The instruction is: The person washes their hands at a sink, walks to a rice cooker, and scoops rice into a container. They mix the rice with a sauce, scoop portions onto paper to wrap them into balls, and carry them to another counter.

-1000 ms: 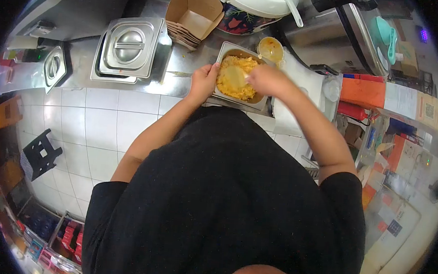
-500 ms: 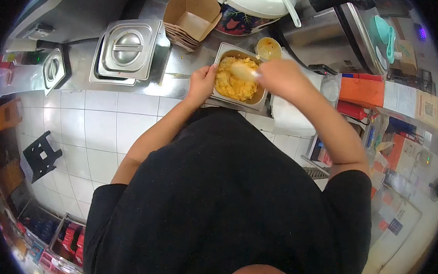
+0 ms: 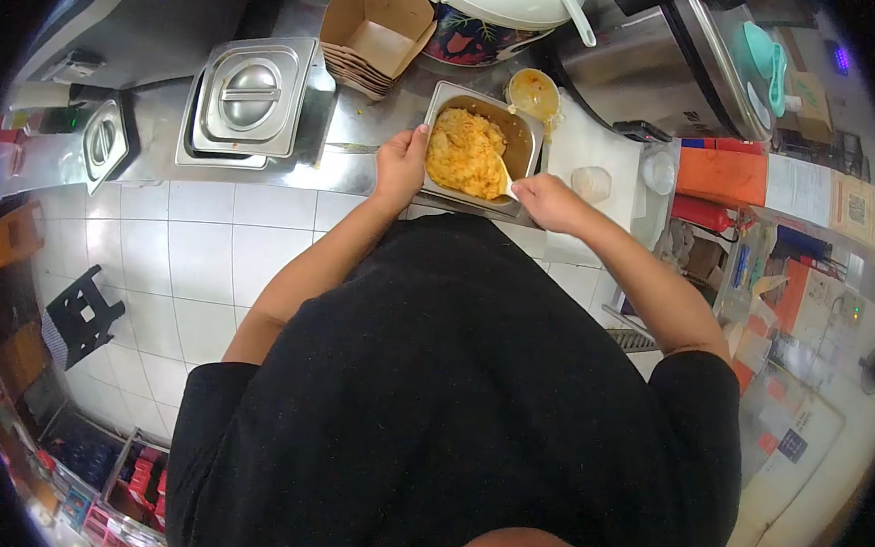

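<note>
- Head view: metal pan point(image 3: 535, 149) at the counter's point(image 3: 358, 126) front edge, holding the yellow mash point(image 3: 462, 153), heaped toward its left side; far right corner mostly bare.
- My left hand point(image 3: 401, 168): gripping the pan's left rim, thumb on top.
- My right hand point(image 3: 554, 202): closed on the handle of the pale spoon point(image 3: 507, 181), near the pan's front right corner; spoon's head against the mash.
- Behind the pan's far right corner: residue-streaked cup point(image 3: 535, 94).
- Step, as I judge it: mixing or turning the mash.
- Next move calls for a steady rim hold and spoon pressure kept inside the walls, lest mash spill.
</note>
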